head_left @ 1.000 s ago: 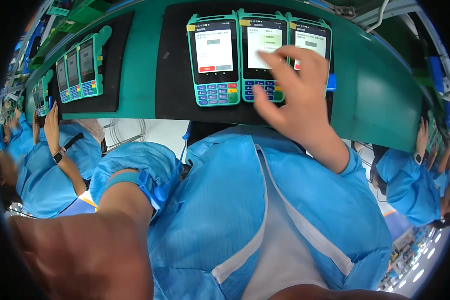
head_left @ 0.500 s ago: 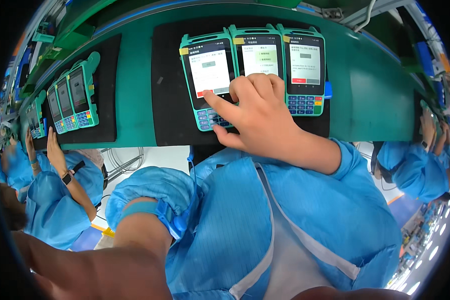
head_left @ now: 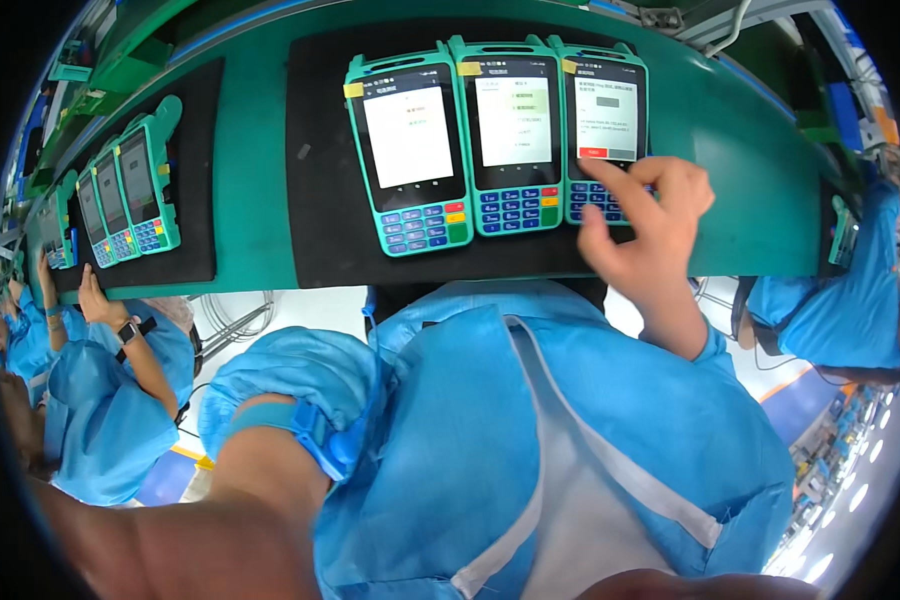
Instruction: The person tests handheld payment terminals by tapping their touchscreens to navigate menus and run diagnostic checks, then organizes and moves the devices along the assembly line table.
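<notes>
Three green handheld payment terminals lie side by side on a black mat (head_left: 335, 225), each with a lit screen above a keypad. My right hand (head_left: 660, 215) is over the right terminal (head_left: 605, 95), holding nothing. Its index finger points at the lower left of that screen, by a red button; whether the tip touches cannot be told. The thumb stands apart and the other fingers are curled. The left terminal (head_left: 410, 140) shows a mostly white page, while the middle terminal (head_left: 513, 130) shows a list. My left forearm (head_left: 260, 470), with a blue wrist strap, enters below; its hand is out of view.
More terminals (head_left: 135, 185) rest on another black mat at the left, where a co-worker's hand (head_left: 95, 300) touches the edge. Another person in blue (head_left: 820, 310) sits at the right. A green bench (head_left: 730, 200) lies under the mats, with a rail behind.
My right hand has moved right, from the left terminal's red button to the right terminal. The left terminal's screen has switched to another page. The view has shifted slightly.
</notes>
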Demonstrator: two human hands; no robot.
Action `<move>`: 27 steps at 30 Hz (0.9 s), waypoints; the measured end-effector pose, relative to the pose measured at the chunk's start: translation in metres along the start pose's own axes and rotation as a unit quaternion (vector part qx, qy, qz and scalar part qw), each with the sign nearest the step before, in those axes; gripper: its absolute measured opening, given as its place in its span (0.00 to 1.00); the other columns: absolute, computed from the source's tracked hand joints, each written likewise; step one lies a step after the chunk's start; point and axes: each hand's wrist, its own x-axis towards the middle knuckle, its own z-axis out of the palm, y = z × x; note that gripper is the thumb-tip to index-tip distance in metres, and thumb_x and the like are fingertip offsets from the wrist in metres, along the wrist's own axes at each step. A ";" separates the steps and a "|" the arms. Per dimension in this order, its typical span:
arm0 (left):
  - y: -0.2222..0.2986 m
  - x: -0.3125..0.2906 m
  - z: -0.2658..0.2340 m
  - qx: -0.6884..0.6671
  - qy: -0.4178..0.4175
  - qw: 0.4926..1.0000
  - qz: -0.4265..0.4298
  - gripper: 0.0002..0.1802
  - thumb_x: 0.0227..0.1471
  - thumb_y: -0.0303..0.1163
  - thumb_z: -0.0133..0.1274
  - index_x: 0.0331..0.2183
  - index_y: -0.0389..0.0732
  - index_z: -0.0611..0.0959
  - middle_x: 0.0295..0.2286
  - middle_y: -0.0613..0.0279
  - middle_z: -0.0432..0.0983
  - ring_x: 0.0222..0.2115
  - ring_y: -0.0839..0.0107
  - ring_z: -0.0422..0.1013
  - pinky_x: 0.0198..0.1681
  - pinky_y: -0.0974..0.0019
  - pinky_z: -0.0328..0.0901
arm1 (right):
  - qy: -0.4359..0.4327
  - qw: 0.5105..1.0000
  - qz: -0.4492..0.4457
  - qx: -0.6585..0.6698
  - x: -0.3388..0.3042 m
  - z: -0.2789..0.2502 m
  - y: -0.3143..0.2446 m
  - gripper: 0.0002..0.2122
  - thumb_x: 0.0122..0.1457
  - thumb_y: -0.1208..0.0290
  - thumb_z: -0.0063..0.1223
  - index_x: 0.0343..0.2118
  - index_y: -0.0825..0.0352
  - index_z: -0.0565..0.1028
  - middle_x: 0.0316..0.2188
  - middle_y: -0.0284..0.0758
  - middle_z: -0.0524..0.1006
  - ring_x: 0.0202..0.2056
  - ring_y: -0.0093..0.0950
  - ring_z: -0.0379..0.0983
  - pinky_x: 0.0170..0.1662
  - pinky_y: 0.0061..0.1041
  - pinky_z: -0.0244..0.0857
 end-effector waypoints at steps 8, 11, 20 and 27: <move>0.000 -0.003 0.003 -0.002 -0.004 1.000 -0.007 0.20 0.47 0.31 0.52 0.45 0.42 0.79 0.41 0.59 0.74 0.44 0.62 0.68 0.49 0.55 0.59 | -0.048 0.998 0.023 -0.045 -0.001 -0.005 0.004 0.19 0.38 0.64 0.63 0.39 0.52 0.81 0.30 0.27 0.66 0.39 0.32 0.63 0.45 0.36 0.48; 0.000 -0.003 -0.002 0.002 -0.006 1.000 -0.027 0.20 0.47 0.31 0.53 0.45 0.42 0.79 0.41 0.59 0.74 0.44 0.62 0.68 0.48 0.56 0.59 | -0.049 0.998 -0.022 -0.013 0.010 0.003 -0.007 0.21 0.39 0.62 0.63 0.42 0.51 0.80 0.36 0.28 0.69 0.42 0.33 0.62 0.46 0.37 0.49; 0.012 -0.005 -0.017 0.003 0.011 1.000 -0.015 0.20 0.46 0.30 0.55 0.45 0.41 0.79 0.41 0.60 0.73 0.43 0.63 0.68 0.47 0.57 0.60 | -0.063 0.995 -0.079 0.020 0.051 0.045 -0.050 0.24 0.38 0.54 0.65 0.43 0.49 0.78 0.58 0.34 0.64 0.62 0.44 0.49 0.56 0.59 0.42; 0.008 -0.007 -0.065 -0.004 0.010 1.000 -0.026 0.21 0.45 0.29 0.56 0.45 0.41 0.79 0.40 0.60 0.73 0.42 0.64 0.67 0.45 0.58 0.60 | -0.078 0.995 -0.062 -0.013 0.067 0.051 -0.090 0.24 0.39 0.54 0.66 0.44 0.49 0.78 0.60 0.34 0.62 0.63 0.45 0.47 0.57 0.63 0.40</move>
